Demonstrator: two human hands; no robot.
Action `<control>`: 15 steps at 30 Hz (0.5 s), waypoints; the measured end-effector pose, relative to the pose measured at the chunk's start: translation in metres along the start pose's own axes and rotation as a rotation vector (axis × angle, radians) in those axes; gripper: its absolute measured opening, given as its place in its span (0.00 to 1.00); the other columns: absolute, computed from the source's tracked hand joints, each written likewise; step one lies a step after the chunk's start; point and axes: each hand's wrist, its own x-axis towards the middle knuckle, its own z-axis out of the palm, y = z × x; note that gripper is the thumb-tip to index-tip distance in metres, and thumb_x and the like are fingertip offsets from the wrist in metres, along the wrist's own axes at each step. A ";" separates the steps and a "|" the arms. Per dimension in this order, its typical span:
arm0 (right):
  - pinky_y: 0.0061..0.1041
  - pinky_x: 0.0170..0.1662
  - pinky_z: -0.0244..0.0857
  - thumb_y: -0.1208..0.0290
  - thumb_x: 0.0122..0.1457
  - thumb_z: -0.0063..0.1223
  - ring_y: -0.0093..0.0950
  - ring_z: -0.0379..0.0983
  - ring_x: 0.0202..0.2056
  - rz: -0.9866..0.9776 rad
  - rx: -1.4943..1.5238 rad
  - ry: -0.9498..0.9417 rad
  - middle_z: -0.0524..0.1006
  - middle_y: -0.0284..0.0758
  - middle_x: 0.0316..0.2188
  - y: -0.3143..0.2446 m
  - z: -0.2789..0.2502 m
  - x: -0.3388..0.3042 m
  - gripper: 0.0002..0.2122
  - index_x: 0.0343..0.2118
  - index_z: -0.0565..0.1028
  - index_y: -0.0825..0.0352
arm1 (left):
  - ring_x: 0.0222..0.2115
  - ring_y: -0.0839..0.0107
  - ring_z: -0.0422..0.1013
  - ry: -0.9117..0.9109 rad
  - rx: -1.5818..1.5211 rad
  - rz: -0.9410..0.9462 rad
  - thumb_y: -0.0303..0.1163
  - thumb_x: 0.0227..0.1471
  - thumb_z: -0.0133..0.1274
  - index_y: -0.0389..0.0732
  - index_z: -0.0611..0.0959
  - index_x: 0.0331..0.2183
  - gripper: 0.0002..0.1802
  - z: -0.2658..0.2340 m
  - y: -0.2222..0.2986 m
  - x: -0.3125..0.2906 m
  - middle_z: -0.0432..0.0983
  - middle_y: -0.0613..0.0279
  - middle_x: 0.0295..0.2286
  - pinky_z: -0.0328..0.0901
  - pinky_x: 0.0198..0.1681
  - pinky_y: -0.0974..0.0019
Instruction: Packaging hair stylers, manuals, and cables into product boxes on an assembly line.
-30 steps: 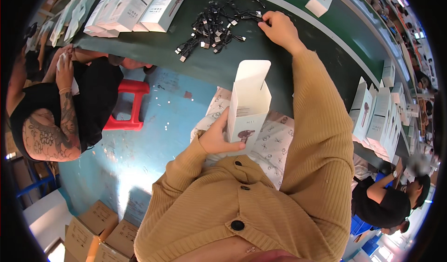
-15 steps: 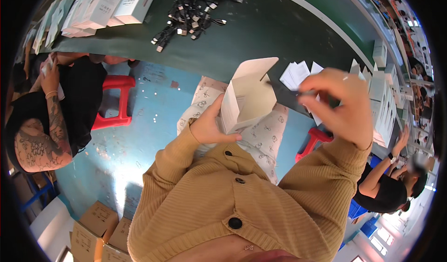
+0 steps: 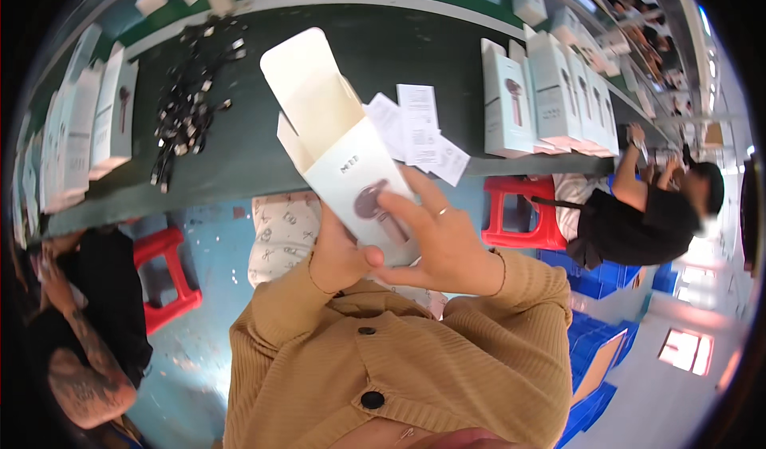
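A white cardboard box with a dark product picture on its front is held up before my chest, tilted to the left. Its top flap stands open and shows the pale inside; what lies deeper in it is hidden. My left hand grips the lower left side, thumb near the bottom. My right hand, with a ring on one finger, closes around the right side, its fingers on the printed front. Behind the box, several folded white leaflets lie on the dark green table.
Tangled black cables lie on the table's left part. Rows of upright boxes stand at left and right. Red stools flank my cushioned seat. One person sits at left, another at right near blue crates.
My right hand came from beside the leaflets, where its fingers were pinched, to the box. The box turned its printed front toward me. The view swung, bringing the right-hand boxes further in.
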 end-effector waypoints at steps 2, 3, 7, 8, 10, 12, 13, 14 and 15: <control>0.36 0.46 0.68 0.68 0.40 0.65 0.47 0.68 0.48 0.167 -0.040 0.061 0.65 0.48 0.52 0.002 -0.014 -0.003 0.30 0.50 0.68 0.64 | 0.61 0.60 0.48 -0.012 0.028 0.043 0.62 0.30 0.67 0.45 0.35 0.61 0.73 0.022 0.007 0.014 0.46 0.53 0.59 0.48 0.61 0.52; 0.36 0.46 0.68 0.70 0.40 0.64 0.46 0.68 0.47 0.145 -0.097 0.160 0.67 0.48 0.50 0.008 -0.026 -0.003 0.30 0.50 0.68 0.65 | 0.61 0.58 0.46 -0.004 0.041 0.008 0.65 0.30 0.65 0.47 0.32 0.62 0.75 0.025 0.006 0.015 0.44 0.53 0.60 0.48 0.61 0.52; 0.32 0.45 0.68 0.74 0.45 0.60 0.40 0.73 0.42 0.257 -0.414 0.428 0.73 0.45 0.45 0.046 -0.080 0.003 0.26 0.50 0.68 0.69 | 0.59 0.55 0.54 -0.076 0.152 -0.028 0.39 0.45 0.63 0.49 0.37 0.63 0.59 0.017 0.021 0.016 0.46 0.49 0.60 0.51 0.59 0.55; 0.34 0.43 0.68 0.70 0.47 0.59 0.41 0.73 0.40 0.334 -0.470 0.464 0.73 0.44 0.45 0.059 -0.090 0.004 0.25 0.50 0.68 0.67 | 0.59 0.55 0.54 -0.075 0.163 -0.025 0.39 0.45 0.63 0.49 0.37 0.63 0.59 0.010 0.023 0.013 0.46 0.49 0.60 0.51 0.59 0.55; 0.36 0.40 0.68 0.63 0.48 0.59 0.41 0.72 0.41 0.479 -0.728 0.424 0.73 0.43 0.46 0.089 -0.106 0.002 0.24 0.49 0.70 0.65 | 0.56 0.57 0.59 0.055 0.198 -0.026 0.26 0.47 0.56 0.48 0.43 0.63 0.51 -0.011 0.026 0.002 0.49 0.49 0.59 0.56 0.56 0.58; 0.38 0.39 0.67 0.59 0.48 0.59 0.42 0.69 0.44 0.407 -1.059 0.424 0.73 0.43 0.45 0.114 -0.113 -0.004 0.23 0.48 0.72 0.64 | 0.54 0.59 0.62 0.132 0.238 0.055 0.24 0.49 0.54 0.46 0.48 0.62 0.45 -0.037 0.030 -0.007 0.53 0.49 0.58 0.59 0.53 0.61; 0.39 0.42 0.66 0.58 0.48 0.60 0.43 0.67 0.46 0.342 -1.165 0.448 0.73 0.44 0.44 0.117 -0.112 -0.002 0.23 0.46 0.73 0.65 | 0.53 0.59 0.63 0.173 0.244 0.080 0.24 0.49 0.53 0.45 0.49 0.62 0.44 -0.051 0.034 -0.014 0.55 0.49 0.57 0.59 0.53 0.61; 0.39 0.44 0.64 0.57 0.47 0.61 0.43 0.67 0.46 0.329 -1.162 0.457 0.73 0.44 0.45 0.115 -0.106 0.003 0.24 0.47 0.73 0.65 | 0.52 0.60 0.64 0.252 0.286 0.109 0.24 0.50 0.53 0.44 0.51 0.62 0.42 -0.061 0.044 -0.024 0.57 0.49 0.56 0.60 0.52 0.63; 0.40 0.45 0.63 0.57 0.47 0.61 0.43 0.67 0.46 0.315 -1.158 0.466 0.72 0.44 0.45 0.108 -0.101 0.007 0.26 0.47 0.73 0.65 | 0.52 0.60 0.64 0.318 0.333 0.113 0.24 0.50 0.53 0.43 0.52 0.61 0.41 -0.067 0.054 -0.033 0.58 0.49 0.55 0.60 0.52 0.63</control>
